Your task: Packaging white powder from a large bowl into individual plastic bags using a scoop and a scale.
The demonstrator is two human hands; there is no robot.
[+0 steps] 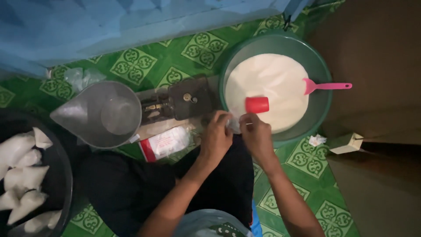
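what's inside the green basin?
The green basin holds white powder, a red cup and a pink scoop lying on it. The powder covers the bottom.

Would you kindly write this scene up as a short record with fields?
Left hand: pinching a small clear plastic bag
Right hand: gripping the same bag from the other side
Green basin: holds white powder, a red cup and a pink scoop
Scale: beside the basin, its grey pan bare
Dark tub: filled white packets
Floor: green patterned mat
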